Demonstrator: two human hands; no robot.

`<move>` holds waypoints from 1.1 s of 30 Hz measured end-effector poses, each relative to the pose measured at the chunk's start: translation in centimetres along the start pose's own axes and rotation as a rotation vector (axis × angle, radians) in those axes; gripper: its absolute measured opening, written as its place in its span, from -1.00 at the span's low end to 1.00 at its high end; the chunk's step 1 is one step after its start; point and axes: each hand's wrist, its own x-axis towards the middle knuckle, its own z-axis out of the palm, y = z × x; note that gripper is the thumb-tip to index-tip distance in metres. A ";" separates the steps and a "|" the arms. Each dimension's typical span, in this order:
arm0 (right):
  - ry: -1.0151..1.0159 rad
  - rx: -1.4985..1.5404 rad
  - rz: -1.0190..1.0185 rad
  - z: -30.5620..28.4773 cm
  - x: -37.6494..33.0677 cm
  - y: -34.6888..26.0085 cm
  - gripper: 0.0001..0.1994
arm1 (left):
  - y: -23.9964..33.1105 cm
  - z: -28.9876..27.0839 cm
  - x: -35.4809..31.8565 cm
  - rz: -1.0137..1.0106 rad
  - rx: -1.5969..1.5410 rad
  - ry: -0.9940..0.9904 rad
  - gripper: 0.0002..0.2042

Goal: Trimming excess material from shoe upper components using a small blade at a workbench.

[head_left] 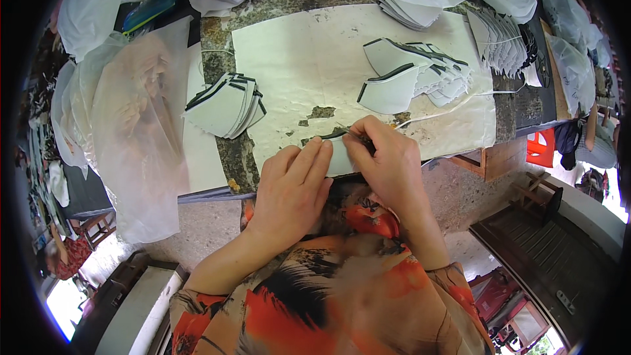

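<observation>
At the near edge of the table, a small white cut piece (339,161) with a black strip along its far edge lies between my hands. My left hand (292,181) presses its fingers together on the piece's left side. My right hand (388,161) pinches the right end of the black edge, its thumb and forefinger closed there. Part of the piece is hidden under my fingers. To the left lies a fanned stack of black-edged white pieces (227,106). A looser pile of similar pieces (391,92) spreads out beyond my right hand.
White sheeting (289,59) covers the worn tabletop. More white pieces are stacked at the back (409,13) and right (498,43). A thin white cord (453,103) runs right from near my right hand. Plastic bags (141,118) drape the left and far sides. A red stool (540,148) stands right.
</observation>
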 end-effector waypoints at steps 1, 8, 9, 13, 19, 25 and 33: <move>0.014 -0.009 -0.024 0.0 0.1 0.1 -0.88 | 0.0 0.0 0.1 0.003 0.005 -0.004 -0.40; 0.057 0.007 -0.003 -0.6 0.5 0.6 -0.88 | 0.4 -0.6 0.6 -0.030 0.014 -0.068 -0.39; 0.051 0.018 0.007 -0.7 0.5 0.6 -0.88 | 0.4 -0.6 0.7 -0.030 0.013 -0.067 -0.39; 0.051 0.030 0.016 -0.9 0.5 0.8 -0.88 | 0.6 -0.8 0.9 -0.032 0.020 -0.089 -0.38; 0.095 0.070 0.026 -0.9 0.6 1.1 -0.88 | 1.0 -1.2 1.6 -0.036 0.049 -0.120 -0.35; 0.130 0.101 0.074 -0.8 0.6 1.3 -0.86 | 1.5 -1.5 2.5 -0.035 0.077 -0.166 -0.33; 0.098 0.110 0.114 -1.1 0.8 1.2 -0.87 | 1.6 -1.5 3.0 -0.039 0.067 -0.175 -0.32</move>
